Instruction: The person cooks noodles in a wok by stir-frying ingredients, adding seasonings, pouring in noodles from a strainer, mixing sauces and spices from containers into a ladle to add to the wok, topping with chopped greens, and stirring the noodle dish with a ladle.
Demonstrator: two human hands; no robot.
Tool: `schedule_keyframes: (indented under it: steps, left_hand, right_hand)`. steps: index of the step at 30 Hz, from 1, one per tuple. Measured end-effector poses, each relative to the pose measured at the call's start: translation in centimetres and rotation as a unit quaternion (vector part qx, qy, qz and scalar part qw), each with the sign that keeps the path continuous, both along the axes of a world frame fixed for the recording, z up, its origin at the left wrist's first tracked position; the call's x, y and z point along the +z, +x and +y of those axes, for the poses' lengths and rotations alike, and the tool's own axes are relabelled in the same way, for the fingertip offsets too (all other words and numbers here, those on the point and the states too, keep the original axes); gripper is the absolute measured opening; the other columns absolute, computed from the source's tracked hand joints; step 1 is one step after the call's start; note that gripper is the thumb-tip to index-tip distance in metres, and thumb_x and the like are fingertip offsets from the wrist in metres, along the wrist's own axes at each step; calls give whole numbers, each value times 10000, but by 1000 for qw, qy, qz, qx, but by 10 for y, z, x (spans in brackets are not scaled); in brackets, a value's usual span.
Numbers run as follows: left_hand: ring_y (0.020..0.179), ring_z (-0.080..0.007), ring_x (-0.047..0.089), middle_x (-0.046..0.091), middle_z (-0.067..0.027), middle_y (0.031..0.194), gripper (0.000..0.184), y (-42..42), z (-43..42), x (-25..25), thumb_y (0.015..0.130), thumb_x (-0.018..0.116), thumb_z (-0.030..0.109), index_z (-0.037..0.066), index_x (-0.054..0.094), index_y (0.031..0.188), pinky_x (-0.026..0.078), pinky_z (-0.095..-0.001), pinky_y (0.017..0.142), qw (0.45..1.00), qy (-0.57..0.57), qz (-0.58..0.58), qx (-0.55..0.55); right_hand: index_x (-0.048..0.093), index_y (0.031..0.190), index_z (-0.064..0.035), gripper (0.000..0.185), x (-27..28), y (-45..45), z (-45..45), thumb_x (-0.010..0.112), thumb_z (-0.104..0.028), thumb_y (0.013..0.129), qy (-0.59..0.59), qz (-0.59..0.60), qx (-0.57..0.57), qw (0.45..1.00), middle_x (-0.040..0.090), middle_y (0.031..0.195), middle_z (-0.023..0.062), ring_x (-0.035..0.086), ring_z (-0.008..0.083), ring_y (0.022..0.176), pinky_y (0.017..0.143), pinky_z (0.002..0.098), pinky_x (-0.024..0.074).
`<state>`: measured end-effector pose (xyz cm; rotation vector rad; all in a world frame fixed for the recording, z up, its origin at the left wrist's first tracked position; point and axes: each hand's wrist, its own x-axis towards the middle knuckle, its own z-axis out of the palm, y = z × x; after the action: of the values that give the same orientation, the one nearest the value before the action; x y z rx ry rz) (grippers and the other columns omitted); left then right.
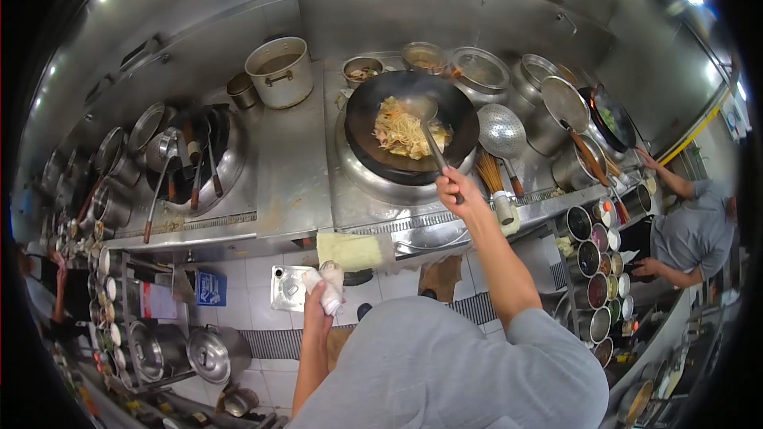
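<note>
My right hand (458, 193) is closed around the handle of a long metal ladle (435, 144), whose bowl rests among the food in a large black wok (362, 147). Pale noodles (403, 132) mixed with vegetable pieces lie in the wok, with a little steam over them. Down by the counter's front edge, my left hand (317, 310) grips a folded white cloth (327, 280), away from the wok. Just above that cloth, a yellowish towel (350, 251) hangs over the counter edge.
A perforated skimmer (501, 132) and a bamboo brush (493, 173) lie right of the wok. A large pot (280, 75) stands back left. Seasoning containers (589, 258) line the right side. At far right a co-worker (690, 222) handles another wok (612, 119).
</note>
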<state>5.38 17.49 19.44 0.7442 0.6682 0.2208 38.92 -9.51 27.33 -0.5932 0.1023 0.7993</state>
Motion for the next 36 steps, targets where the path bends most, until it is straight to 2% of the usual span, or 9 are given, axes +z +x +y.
schedule_keyframes:
  steps: [4,6,9,13,16,24,26,33,36]
  left_hand:
    - [816,-278,657,619,-165,1040,425,-3,2,6,912,564,204,-3,443,1262,561,-373,582,1000,6,-19,-11]
    - [815,-275,656,621,-163,1037,421,0,4,4,912,565,206,-3,448,1258,561,-372,583,1000,8,-12,-12]
    - [817,-279,656,622,-164,1037,431,8,4,2,912,567,208,0,439,1267,561,-376,582,999,-3,-16,-36]
    - [811,-289,662,631,-169,1029,426,17,12,4,914,564,219,2,446,1261,560,-393,590,998,4,-24,-55]
    - [865,-301,656,615,-170,1086,458,16,20,-13,933,546,249,5,420,1300,564,-407,635,997,-22,-37,-71]
    - [907,-308,638,602,-153,1145,445,43,35,-13,964,500,313,29,450,1302,548,-438,666,985,-115,-26,-125]
    - [910,-307,635,604,-150,1141,430,65,29,-18,968,494,315,33,460,1291,545,-435,652,982,-110,-14,-156]
    - [897,-304,615,604,-146,1124,569,189,9,21,981,374,531,55,469,1279,520,-443,698,965,-108,-37,-236]
    - [889,-288,610,613,-114,1073,612,266,-11,17,974,292,600,80,500,1220,506,-458,732,963,-105,-30,-248]
  right_hand:
    - [318,1421,-168,513,64,-24,-6,528,-131,954,-319,-174,46,931,451,687,-14,377,40,448,341,202,291]
    - [194,1504,-170,686,35,18,-9,558,-146,924,-405,-246,92,875,575,753,91,544,180,502,412,322,430]
    - [236,1491,-162,727,-30,64,8,577,-153,849,-670,-594,-26,444,639,875,299,654,392,751,670,514,497]
    - [293,1480,-201,683,14,9,-3,502,-70,843,-755,-544,108,349,629,931,308,626,449,860,784,524,483]
    - [256,1498,-251,726,44,-35,-55,542,-97,849,-764,-553,135,304,634,988,272,630,425,911,814,508,486]
    - [338,1465,-277,672,128,-89,-132,613,-157,863,-657,-481,163,557,621,1109,258,613,430,932,862,458,490]
    - [345,1459,-289,677,86,-64,-137,623,-161,855,-699,-571,138,408,636,1080,233,620,411,923,850,459,492]
    - [439,1404,-323,708,199,-36,-184,651,-87,771,-768,-567,194,225,673,939,157,649,332,830,791,448,512]
    - [422,1415,-288,661,88,23,-182,642,-127,813,-779,-523,157,308,636,1157,128,628,370,935,851,464,496]
